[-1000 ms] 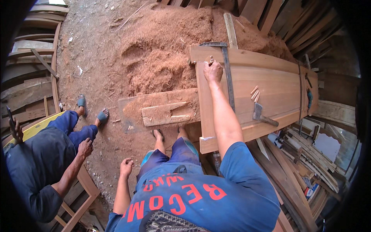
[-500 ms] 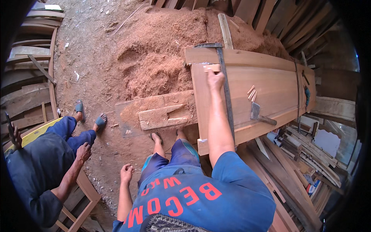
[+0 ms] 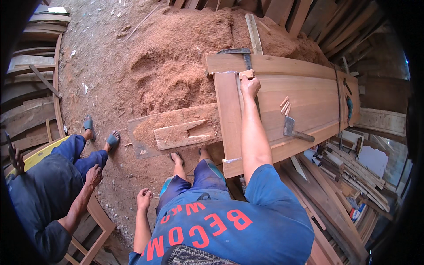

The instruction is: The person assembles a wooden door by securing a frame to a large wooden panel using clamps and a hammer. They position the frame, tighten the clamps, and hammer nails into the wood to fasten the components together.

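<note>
My right hand (image 3: 251,86) is closed around a small wooden block (image 3: 246,74), over the near left end of a wooden door panel (image 3: 296,95). Under my forearm runs a dark metal bar clamp (image 3: 236,51), mostly hidden by the arm. White, glue-like smears lie along the joints of the end rail (image 3: 227,97). Several wooden pegs (image 3: 285,106) rest on the panel beside a hatchet-like tool (image 3: 289,126) with a grey head and wooden handle. My left hand (image 3: 144,198) hangs by my side, fingers loosely bent, with nothing visible in it.
Reddish sawdust (image 3: 176,57) is heaped beyond the panel. A board (image 3: 141,128) with a notched wood piece (image 3: 183,134) lies on the ground ahead of my feet. At left sits another person (image 3: 48,185). Stacked timber (image 3: 353,172) stands at right; a second clamp (image 3: 338,101) crosses the far end.
My right hand has shifted slightly right and away from me with the block, and its arm now covers more of the bar clamp. My left hand stays put.
</note>
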Action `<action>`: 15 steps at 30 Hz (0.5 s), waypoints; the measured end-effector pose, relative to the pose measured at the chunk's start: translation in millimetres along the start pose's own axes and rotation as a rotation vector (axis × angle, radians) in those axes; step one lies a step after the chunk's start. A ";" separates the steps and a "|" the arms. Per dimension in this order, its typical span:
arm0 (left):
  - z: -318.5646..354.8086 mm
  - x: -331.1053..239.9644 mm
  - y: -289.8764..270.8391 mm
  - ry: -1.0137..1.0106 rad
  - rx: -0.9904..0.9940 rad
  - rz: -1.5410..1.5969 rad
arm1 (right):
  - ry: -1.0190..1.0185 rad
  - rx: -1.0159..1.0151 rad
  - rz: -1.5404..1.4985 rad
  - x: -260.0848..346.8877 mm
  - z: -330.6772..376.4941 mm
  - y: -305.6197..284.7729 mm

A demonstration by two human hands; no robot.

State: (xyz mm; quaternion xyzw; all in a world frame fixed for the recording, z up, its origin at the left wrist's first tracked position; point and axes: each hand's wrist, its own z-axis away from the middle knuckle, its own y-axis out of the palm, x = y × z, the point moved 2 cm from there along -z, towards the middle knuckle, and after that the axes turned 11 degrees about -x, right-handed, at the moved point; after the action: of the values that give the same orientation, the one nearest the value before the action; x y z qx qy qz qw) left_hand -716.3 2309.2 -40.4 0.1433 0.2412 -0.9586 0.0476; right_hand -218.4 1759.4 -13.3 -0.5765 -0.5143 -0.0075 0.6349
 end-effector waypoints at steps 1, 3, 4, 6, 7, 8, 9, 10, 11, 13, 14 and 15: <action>3.5 -6.0 2.3 0.006 -0.003 -0.010 | -0.004 -0.005 -0.027 2.5 2.7 0.5; 6.8 -11.1 5.4 0.010 -0.008 -0.014 | -0.012 -0.015 -0.081 7.5 10.4 1.5; 7.1 -12.0 6.5 0.011 -0.008 -0.009 | -0.009 -0.043 -0.047 5.3 11.7 3.1; 10.5 -11.5 7.3 0.015 -0.011 -0.018 | -0.004 -0.098 0.020 1.6 15.4 6.8; 13.1 -10.8 4.6 0.019 -0.017 -0.031 | 0.003 -0.093 0.026 1.6 16.7 8.7; 14.7 -9.9 1.9 0.023 -0.023 -0.045 | 0.010 -0.088 0.033 1.0 16.2 8.6; 14.4 -6.6 -0.4 0.016 -0.028 -0.035 | 0.017 -0.083 0.039 0.5 15.8 8.9; 13.2 0.6 -1.2 0.010 -0.029 -0.024 | -0.014 -0.100 0.022 -2.5 14.2 9.1; 12.2 7.7 -2.1 0.005 -0.030 -0.014 | -0.044 -0.118 0.005 -5.8 13.8 9.6; 8.6 23.8 -3.6 -0.036 -0.030 0.020 | -0.063 -0.104 0.033 -5.3 15.8 9.7; 5.9 31.6 -4.6 -0.053 -0.026 0.035 | -0.073 -0.077 0.024 -3.8 14.2 9.5; 3.5 39.1 -5.6 -0.059 -0.024 0.024 | -0.081 -0.050 0.015 -2.8 12.0 8.7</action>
State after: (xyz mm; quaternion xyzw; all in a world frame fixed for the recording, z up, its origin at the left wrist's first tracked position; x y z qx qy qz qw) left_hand -755.4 2311.6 -46.6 0.1173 0.2495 -0.9589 0.0677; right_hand -222.2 1769.5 -23.8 -0.5957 -0.5350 0.0078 0.5990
